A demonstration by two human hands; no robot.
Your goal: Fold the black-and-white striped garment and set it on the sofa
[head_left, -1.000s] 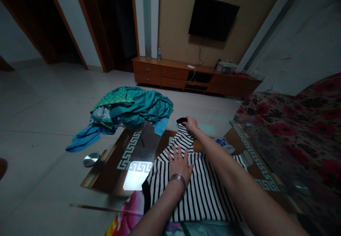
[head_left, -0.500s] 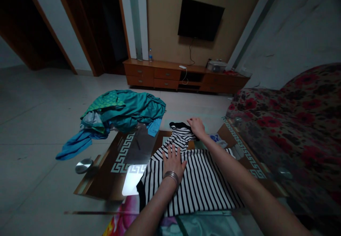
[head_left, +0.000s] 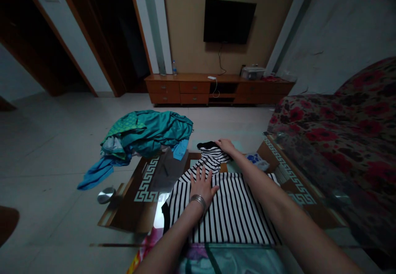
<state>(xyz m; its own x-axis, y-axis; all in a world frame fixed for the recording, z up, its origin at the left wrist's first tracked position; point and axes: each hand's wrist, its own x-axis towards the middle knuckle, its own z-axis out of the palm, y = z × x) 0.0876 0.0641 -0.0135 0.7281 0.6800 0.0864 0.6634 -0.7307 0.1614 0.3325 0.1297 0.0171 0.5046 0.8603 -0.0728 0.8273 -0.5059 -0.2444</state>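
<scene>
A black-and-white striped shirt [head_left: 235, 208] with black edging lies spread on the glass coffee table [head_left: 130, 212]. My left hand [head_left: 202, 185], wearing silver bangles, presses flat on it with the fingers spread. Farther out, at the end of the stretched sleeve [head_left: 212, 156], my right hand [head_left: 225, 145] has its fingers closed at the black cuff. Its fingertips are partly hidden by the hand itself. My right forearm crosses over the shirt's right side.
A heap of green and blue clothes [head_left: 151, 131] lies at the table's far left corner. A plastic bag [head_left: 258, 160] shows near my right forearm. A floral sofa [head_left: 343, 121] stands at the right, a TV cabinet [head_left: 193, 88] at the back. Colourful cloth [head_left: 241, 259] shows at the near edge.
My right hand has lowered slightly onto the cuff. My left hand stays flat on the shirt. The view has shifted slightly.
</scene>
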